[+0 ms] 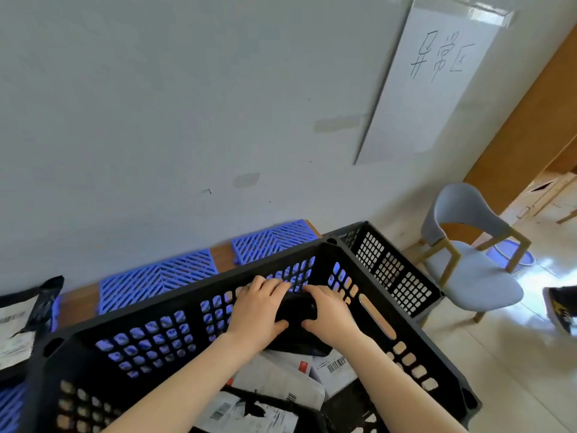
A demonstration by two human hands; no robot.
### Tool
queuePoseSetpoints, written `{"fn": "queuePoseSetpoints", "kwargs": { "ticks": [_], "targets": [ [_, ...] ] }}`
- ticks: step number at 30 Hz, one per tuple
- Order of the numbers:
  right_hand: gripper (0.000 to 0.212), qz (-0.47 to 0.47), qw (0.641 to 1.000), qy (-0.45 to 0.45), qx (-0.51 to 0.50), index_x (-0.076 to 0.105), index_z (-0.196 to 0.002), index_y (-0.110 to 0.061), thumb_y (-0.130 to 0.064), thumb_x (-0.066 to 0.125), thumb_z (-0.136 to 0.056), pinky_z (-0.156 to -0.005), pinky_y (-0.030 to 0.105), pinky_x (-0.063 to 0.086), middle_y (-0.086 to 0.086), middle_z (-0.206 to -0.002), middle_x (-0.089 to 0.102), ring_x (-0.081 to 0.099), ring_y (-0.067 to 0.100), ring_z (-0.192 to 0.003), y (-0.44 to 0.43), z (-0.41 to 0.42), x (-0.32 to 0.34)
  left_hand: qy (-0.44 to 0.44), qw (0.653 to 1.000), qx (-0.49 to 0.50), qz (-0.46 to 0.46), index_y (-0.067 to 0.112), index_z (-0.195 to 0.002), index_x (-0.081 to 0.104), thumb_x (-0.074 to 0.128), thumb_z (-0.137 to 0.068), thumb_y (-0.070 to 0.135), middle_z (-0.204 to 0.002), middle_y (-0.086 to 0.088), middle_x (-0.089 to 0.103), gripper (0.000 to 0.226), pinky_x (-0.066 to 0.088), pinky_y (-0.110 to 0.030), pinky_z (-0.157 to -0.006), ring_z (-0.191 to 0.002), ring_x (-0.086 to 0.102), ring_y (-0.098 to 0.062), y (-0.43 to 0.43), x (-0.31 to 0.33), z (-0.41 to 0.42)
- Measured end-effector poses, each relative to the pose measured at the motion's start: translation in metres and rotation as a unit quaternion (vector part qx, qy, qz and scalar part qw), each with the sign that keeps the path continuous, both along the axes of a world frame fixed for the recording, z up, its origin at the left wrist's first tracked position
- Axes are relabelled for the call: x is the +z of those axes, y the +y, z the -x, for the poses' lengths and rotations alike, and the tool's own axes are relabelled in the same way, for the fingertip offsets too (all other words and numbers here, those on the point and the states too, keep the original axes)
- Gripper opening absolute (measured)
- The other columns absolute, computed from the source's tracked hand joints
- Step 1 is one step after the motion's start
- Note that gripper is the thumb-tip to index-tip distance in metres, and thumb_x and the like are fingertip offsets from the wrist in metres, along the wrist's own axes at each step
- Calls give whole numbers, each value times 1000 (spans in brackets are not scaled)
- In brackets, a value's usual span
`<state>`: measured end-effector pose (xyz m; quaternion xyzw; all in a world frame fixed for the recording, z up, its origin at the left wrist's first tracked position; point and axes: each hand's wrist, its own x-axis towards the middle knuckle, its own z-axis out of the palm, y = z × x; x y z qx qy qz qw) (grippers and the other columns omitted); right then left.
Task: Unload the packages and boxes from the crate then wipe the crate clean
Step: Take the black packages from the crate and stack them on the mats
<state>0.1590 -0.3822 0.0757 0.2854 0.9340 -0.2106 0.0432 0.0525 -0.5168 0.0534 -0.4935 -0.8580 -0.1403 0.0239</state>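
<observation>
A black perforated plastic crate [150, 335] fills the lower middle of the head view. Inside it, near the far wall, my left hand [256, 310] and my right hand [327, 314] both grip a black package [296, 314], one on each side, lifted above the other contents. Below my hands lie white and grey mail packages [281, 379] with barcodes and a red label. More black-and-white packages sit at the crate's near end, partly hidden by my forearms.
A second black crate [393, 270] stands behind on the right. Blue grid mats [156, 282] lie along the wall on a wooden strip. A black-and-white package [22, 320] rests at far left. A grey chair [471, 254] stands right, on tiled floor.
</observation>
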Motion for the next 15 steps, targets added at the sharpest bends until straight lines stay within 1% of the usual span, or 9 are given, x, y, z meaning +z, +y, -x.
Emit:
{"fn": "queuePoseSetpoints", "kwargs": {
  "ticks": [2, 5, 7, 8, 10, 11, 13, 15],
  "targets": [
    [82, -6, 999, -22, 29, 28, -149, -26, -27, 71, -79, -109, 35, 36, -3, -150, 34, 33, 20, -136, 4, 2, -8, 22, 1000, 1, 12, 25, -129, 58, 84, -62, 42, -123, 7, 63, 74, 50, -41, -91, -112, 55, -21, 1, -9, 0],
    [87, -54, 995, -48, 74, 23, -150, -27, -27, 72, -78, -111, 35, 32, -1, -149, 33, 32, 23, -134, 7, 1, -11, 27, 1000, 0, -10, 25, -123, 61, 84, -63, 33, -117, 8, 64, 65, 51, -36, -88, -108, 55, -20, -1, -10, -2],
    [82, -92, 991, -36, 86, 27, -148, -28, -25, 71, -79, -110, 35, 31, 1, -145, 34, 31, 24, -132, 6, -3, -10, 29, 999, 0, -21, 25, -120, 62, 84, -62, 27, -112, 7, 63, 62, 52, -35, -88, -105, 55, -20, -4, -6, -7],
    [77, -104, 990, -23, 92, 31, -146, -29, -26, 70, -79, -109, 35, 32, 1, -141, 36, 32, 23, -130, 5, -5, -8, 28, 999, 0, -20, 24, -119, 62, 84, -60, 26, -111, 7, 63, 63, 52, -38, -88, -104, 54, -20, -6, -2, -11],
    [67, -116, 987, -2, 109, 41, -138, -32, -29, 70, -78, -104, 35, 34, 0, -134, 40, 34, 22, -124, 2, -12, -3, 13, 1000, 11, -7, 25, -121, 61, 83, -62, 29, -113, 6, 61, 63, 48, -43, -96, -109, 52, -23, -13, 6, -20],
    [63, -119, 986, 9, 117, 44, -135, -32, -30, 70, -78, -102, 35, 35, 0, -131, 41, 35, 22, -122, -1, -16, 1, 2, 1000, 22, -9, 26, -124, 60, 81, -66, 32, -116, 7, 59, 62, 44, -42, -101, -113, 49, -22, -18, 11, -26],
    [57, -128, 982, 43, 132, 47, -132, -31, -28, 69, -78, -100, 34, 36, 0, -128, 41, 36, 23, -118, -6, -26, 8, -32, 997, 50, -44, 30, -128, 58, 75, -73, 42, -120, 13, 56, 59, 38, -35, -103, -116, 43, -13, -31, 21, -38],
    [53, -133, 976, 102, 141, 51, -129, -30, -26, 68, -79, -98, 34, 37, 0, -123, 43, 38, 22, -114, -9, -36, 17, -64, 988, 75, -121, 33, -124, 59, 66, -76, 55, -118, 18, 55, 54, 36, -26, -100, -113, 40, -5, -46, 38, -52]
  ]
}}
